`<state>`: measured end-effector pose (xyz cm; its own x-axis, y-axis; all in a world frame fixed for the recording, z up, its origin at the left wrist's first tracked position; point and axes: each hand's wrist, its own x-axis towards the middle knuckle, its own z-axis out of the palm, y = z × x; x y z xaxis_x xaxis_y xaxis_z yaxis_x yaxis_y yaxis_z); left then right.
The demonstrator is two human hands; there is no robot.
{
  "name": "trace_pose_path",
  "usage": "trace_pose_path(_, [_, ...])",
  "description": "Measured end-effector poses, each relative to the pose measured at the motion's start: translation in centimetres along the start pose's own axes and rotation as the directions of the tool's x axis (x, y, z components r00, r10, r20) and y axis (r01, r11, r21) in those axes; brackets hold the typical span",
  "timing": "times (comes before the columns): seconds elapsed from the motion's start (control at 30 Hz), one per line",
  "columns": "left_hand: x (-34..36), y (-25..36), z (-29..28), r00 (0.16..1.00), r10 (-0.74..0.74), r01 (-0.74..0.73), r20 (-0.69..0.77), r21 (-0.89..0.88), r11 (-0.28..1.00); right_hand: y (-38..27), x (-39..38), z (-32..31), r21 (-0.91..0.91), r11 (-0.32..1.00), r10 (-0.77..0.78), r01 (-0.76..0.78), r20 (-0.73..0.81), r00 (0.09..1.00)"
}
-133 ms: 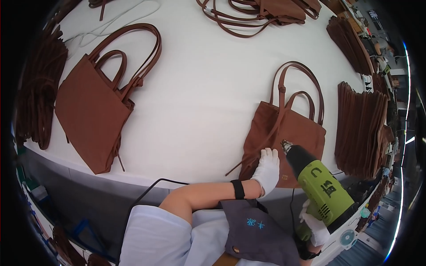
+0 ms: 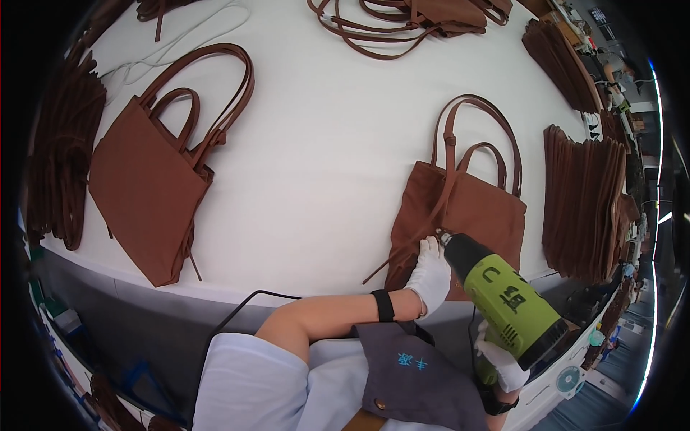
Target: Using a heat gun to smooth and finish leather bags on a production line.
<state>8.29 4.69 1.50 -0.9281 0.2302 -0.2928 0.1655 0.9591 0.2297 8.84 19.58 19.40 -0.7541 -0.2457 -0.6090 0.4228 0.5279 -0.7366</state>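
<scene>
My left hand (image 2: 430, 276), in a white glove, lies on a brown tote bag (image 2: 481, 208) at the right of centre, its fingers stretched out flat. My right hand (image 2: 502, 363), also gloved, grips a green and black heat gun (image 2: 521, 312). The gun's metal nozzle is just beside my left fingertips, over the hanging strap (image 2: 447, 190); whether it touches cannot be told. The bag's looped handles (image 2: 515, 144) extend toward the back of the table.
Another tote (image 2: 140, 194) lies at left on the white table (image 2: 309, 179). Stacks of brown pieces (image 2: 578, 201) line both sides. Looped straps (image 2: 345, 25) and a white cord (image 2: 180, 39) lie at the back. A black cable (image 2: 255, 294) runs along the front edge.
The heat gun in my right hand has moved leftward, bringing its nozzle closer to my left fingertips and the strap. The whole view has shifted slightly.
</scene>
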Motion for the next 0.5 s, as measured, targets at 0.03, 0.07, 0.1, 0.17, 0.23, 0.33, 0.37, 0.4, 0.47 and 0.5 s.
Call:
trace_pose_path(0.03, [0.2,0.2,0.5,1.0,0.005,-0.005,0.002,0.006,1.0,0.6,0.3,0.2,0.007,1.0,0.0,0.0,-0.003,1.0])
trace_pose_path(0.07, [0.6,0.4,1.4,0.999,0.041,-0.041,0.006,-0.007,0.999,1.3,0.7,0.4,0.022,0.999,-0.026,0.026,0.003,1.0])
trace_pose_path(0.1, [0.6,0.4,1.4,0.997,0.082,-0.082,0.011,-0.02,0.996,1.6,0.9,0.6,0.037,0.998,-0.051,0.051,0.003,0.999])
trace_pose_path(0.17, [0.5,0.6,1.3,0.997,0.078,-0.078,-0.015,-0.02,0.997,1.4,1.5,0.9,0.046,0.997,-0.066,0.066,-0.003,0.998])
trace_pose_path(0.23, [0.4,0.5,1.9,0.997,0.064,-0.065,-0.041,-0.018,0.998,1.8,1.9,0.3,-0.036,0.992,-0.12,0.122,0.043,0.992])
trace_pose_path(0.33, [-0.4,0.3,3.4,0.916,-0.041,-0.011,-0.4,-0.126,0.992,2.8,1.9,-1.3,-0.226,0.951,-0.183,0.212,0.145,0.972])
trace_pose_path(0.37, [-0.6,0.3,3.1,0.917,-0.028,-0.021,-0.398,-0.12,0.993,3.1,1.8,-1.6,-0.328,0.897,-0.223,0.296,0.241,0.945])
trace_pose_path(0.4, [-0.6,0.2,2.9,0.94,-0.054,-0.008,-0.337,-0.18,0.984,3.2,1.6,-1.6,-0.322,0.9,-0.224,0.292,0.232,0.946])
trace_pose_path(0.47, [-1.0,0.1,3.5,0.969,-0.026,-0.009,-0.246,-0.141,0.99,3.1,1.3,-0.9,-0.145,0.967,-0.186,0.209,0.155,0.97])
trace_pose_path(0.5, [-1.5,-0.4,1.8,0.97,-0.013,-0.019,-0.243,-0.129,0.991,3.1,1.4,-0.7,-0.133,0.969,-0.189,0.209,0.145,0.971])
